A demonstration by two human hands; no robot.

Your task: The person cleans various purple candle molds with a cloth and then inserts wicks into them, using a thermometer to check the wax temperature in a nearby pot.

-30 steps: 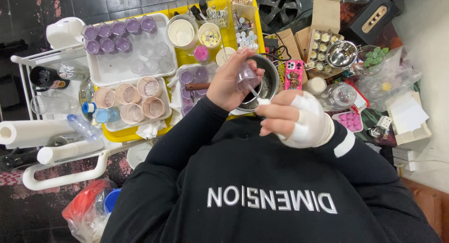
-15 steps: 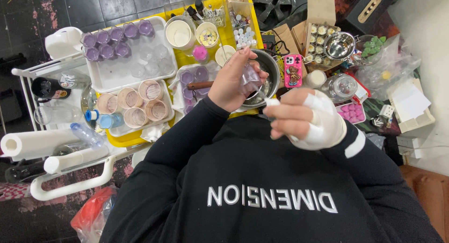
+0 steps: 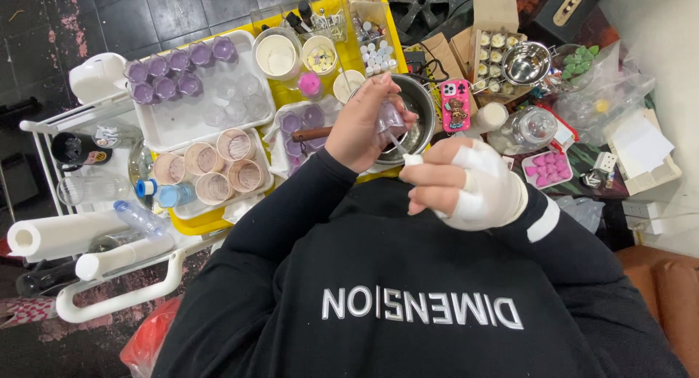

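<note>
Crowded tray [image 3: 218, 219]; left hand [image 3: 362, 128] half hides clear cup [image 3: 390, 119].

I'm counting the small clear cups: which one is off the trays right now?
The small clear cup in the left hand, held tilted above the metal pot; the other cups all sit in the white trays.

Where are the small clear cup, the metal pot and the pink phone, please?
small clear cup [image 3: 390, 120]: head view, its side wall.
metal pot [image 3: 422, 103]: head view, its right rim.
pink phone [image 3: 456, 105]: head view, middle of its back.
</note>
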